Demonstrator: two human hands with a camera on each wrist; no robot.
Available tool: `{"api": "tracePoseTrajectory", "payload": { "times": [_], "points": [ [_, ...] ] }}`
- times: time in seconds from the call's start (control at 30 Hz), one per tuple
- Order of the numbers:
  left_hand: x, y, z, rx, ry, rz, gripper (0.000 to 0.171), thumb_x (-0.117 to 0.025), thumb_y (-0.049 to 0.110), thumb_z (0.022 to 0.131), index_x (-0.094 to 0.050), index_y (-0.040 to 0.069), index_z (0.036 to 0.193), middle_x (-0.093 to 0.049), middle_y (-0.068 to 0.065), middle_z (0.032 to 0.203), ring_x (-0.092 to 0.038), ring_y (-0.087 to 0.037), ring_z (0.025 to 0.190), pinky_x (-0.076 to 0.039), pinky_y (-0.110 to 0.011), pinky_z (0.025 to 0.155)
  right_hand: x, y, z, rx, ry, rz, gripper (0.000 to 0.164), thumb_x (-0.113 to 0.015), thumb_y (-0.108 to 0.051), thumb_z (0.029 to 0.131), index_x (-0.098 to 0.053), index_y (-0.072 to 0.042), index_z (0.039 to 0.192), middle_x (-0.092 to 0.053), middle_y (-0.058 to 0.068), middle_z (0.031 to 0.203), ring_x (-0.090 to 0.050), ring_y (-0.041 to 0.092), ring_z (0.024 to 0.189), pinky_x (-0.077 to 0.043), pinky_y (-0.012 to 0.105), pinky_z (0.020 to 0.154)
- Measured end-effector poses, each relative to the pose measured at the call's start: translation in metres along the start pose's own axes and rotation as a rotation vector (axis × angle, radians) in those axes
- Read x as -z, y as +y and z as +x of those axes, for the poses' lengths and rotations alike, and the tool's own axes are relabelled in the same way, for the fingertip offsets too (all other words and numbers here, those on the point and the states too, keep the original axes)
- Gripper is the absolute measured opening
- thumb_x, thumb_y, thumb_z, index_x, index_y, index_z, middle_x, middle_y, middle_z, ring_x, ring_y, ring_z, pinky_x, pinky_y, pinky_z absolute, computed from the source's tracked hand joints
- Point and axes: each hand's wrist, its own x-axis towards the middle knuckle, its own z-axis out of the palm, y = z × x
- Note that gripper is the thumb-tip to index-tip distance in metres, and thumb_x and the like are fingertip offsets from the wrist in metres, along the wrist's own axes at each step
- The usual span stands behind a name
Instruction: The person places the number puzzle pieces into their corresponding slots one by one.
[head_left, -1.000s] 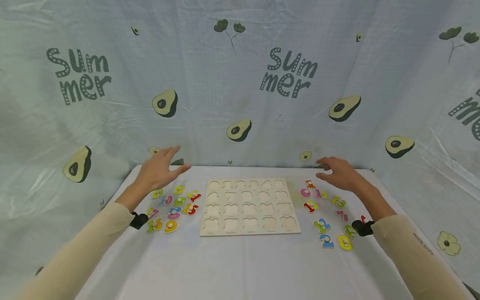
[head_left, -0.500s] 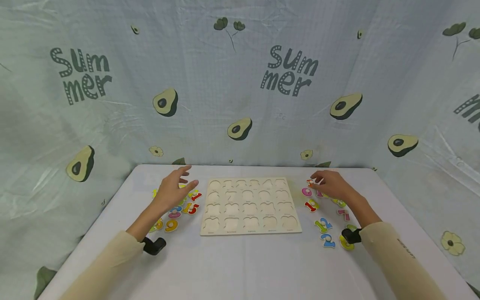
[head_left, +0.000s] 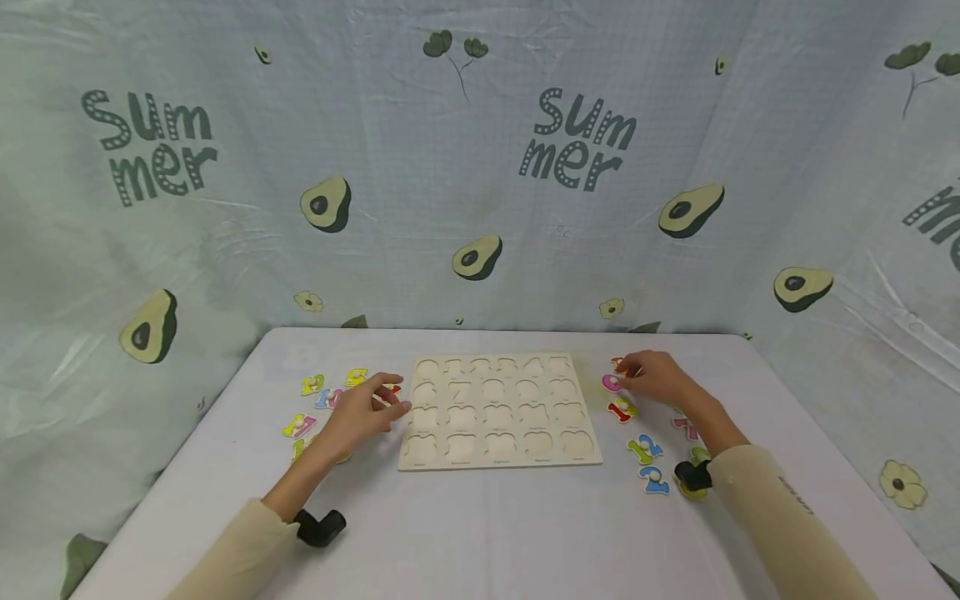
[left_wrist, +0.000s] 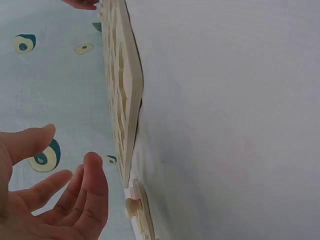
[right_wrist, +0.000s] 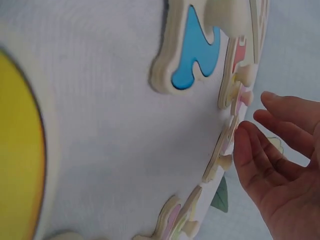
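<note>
A pale wooden puzzle board (head_left: 498, 426) with several rows of number-shaped recesses lies mid-table. My left hand (head_left: 362, 414) hovers by its left edge, above number pieces that it partly hides. In the left wrist view, the fingers (left_wrist: 93, 185) are loosely bent, thumb apart, holding nothing. My right hand (head_left: 654, 377) is beside the pink zero piece (head_left: 611, 382) and a mostly covered red one (head_left: 618, 363). Nothing shows between its thumb and fingertips in the right wrist view; whether they touch a piece there I cannot tell.
Left of the board lie several coloured number pieces, among them a yellow five (head_left: 356, 377). On the right are a red-and-yellow piece (head_left: 621, 409), a green-and-blue twelve (head_left: 645, 449) and a blue two (head_left: 654, 479). A printed curtain (head_left: 480, 167) hangs behind the white table (head_left: 487, 533).
Both hands have come down towards the table. The left hand moved nearer the board's left edge; the right moved inward and down to the pieces near the red one and pink zero.
</note>
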Motion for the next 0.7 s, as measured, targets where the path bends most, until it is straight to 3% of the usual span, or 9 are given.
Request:
{"api": "tracePoseTrajectory", "payload": {
  "times": [0.3,0.5,0.7],
  "points": [
    [-0.013,-0.003,-0.008,0.047,-0.109,0.023,0.055,-0.078,0.017,0.091,-0.058,-0.004,0.137,-0.064,-0.009,0.093,-0.065,-0.014,0.061,-0.056,-0.030,0.058,-0.005,-0.003,0.004,0.046,-0.036,-0.033,0.025,-0.070,-0.017,0.097,-0.073,0.000,0.116,-0.073,0.012,0.104,-0.062,0.023,0.091,-0.058,0.038,0.081],
    [-0.017,-0.006,-0.010,0.088,-0.142,0.055,0.065,-0.083,0.013,0.085,-0.055,-0.007,0.140,-0.061,-0.006,0.092,-0.062,-0.012,0.057,-0.052,-0.027,0.059,-0.009,-0.002,0.009,0.054,-0.047,-0.043,0.025,-0.068,-0.015,0.097,-0.072,0.001,0.116,-0.071,0.013,0.101,-0.060,0.021,0.086,-0.055,0.033,0.077],
    [-0.018,-0.009,-0.011,0.069,-0.173,0.069,0.069,-0.084,0.007,0.083,-0.053,-0.010,0.142,-0.061,-0.008,0.093,-0.063,-0.012,0.059,-0.052,-0.025,0.059,-0.013,-0.002,0.013,0.054,-0.021,-0.050,0.021,-0.068,-0.015,0.097,-0.074,0.002,0.110,-0.072,0.013,0.097,-0.059,0.021,0.083,-0.052,0.033,0.075]
  ]
}}
